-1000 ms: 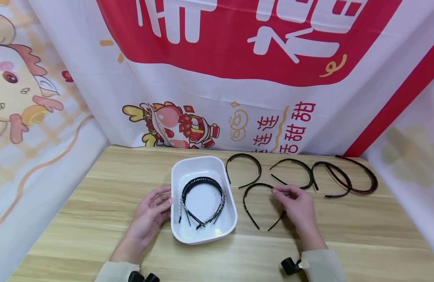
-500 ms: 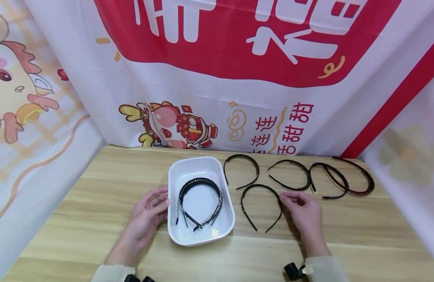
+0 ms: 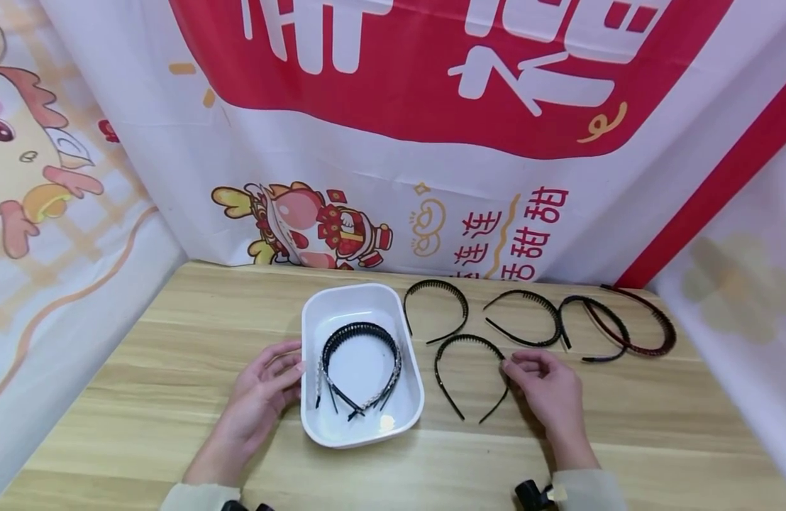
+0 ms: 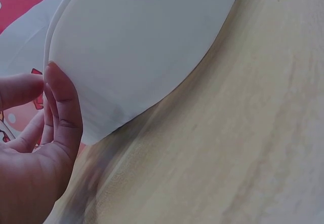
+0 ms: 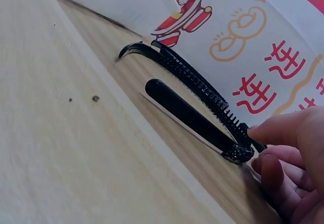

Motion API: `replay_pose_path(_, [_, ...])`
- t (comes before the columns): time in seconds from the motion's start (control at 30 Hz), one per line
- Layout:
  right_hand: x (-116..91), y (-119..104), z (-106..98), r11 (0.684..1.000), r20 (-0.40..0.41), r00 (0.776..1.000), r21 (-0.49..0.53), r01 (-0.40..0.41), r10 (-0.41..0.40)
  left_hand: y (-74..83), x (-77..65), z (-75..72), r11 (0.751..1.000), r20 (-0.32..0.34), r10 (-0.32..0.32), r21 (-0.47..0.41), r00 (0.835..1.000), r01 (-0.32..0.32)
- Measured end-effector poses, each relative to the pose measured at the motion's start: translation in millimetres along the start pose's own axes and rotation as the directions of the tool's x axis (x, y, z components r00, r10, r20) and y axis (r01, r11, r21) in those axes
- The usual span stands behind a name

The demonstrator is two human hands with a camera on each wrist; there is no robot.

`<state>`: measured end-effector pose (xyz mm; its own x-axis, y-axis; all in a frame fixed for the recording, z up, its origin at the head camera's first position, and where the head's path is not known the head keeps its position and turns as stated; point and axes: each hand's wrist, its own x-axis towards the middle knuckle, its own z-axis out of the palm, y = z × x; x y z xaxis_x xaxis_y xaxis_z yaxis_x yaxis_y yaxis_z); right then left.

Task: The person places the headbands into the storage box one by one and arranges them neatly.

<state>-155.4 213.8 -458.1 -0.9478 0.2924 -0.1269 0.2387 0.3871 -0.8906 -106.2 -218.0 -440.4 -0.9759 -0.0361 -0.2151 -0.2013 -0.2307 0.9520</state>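
A white plastic basin stands in front of me with several black headbands nested inside, one of them silver-trimmed. Against its left wall rests my left hand, fingers relaxed and thumb at the rim; the left wrist view has the fingertips on the outer wall. Right of the basin a black toothed headband lies on the table, its ends towards me. My right hand pinches its right side between thumb and fingers. In the right wrist view the headband appears edge-on, partly hidden by the fingertips.
Along the back of the wooden table lie more headbands: one near the basin, another further right. A black headband overlaps a dark reddish one at the far right. A printed cloth hangs behind.
My right hand has slid from the upper right of the headband's arc down to its right side. The left hand stays at the basin. The whole view has shifted slightly.
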Motion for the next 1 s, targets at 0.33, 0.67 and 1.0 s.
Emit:
replay_pose_path(0.33, [0.0, -0.9, -2.4, 0.995, 0.031, 0.999, -0.099, 0.032, -0.029, -1.2, -0.5, 3.0, 1.000, -0.008, 0.001, -0.006, 1.000, -0.001])
replay_pose_path(0.67, [-0.3, -1.8, -3.1, 0.982, 0.058, 0.997, -0.180, 0.065, -0.055, 0.2, -1.2, 3.8, 1.000, -0.003, 0.010, -0.001, 1.000, -0.010])
replay_pose_path(1.0, [-2.4, -5.8, -3.1, 0.970, 0.066, 0.996, -0.232, 0.075, -0.062, 0.3, -0.9, 3.4, 1.000, 0.003, 0.011, -0.001, 1.000, -0.011])
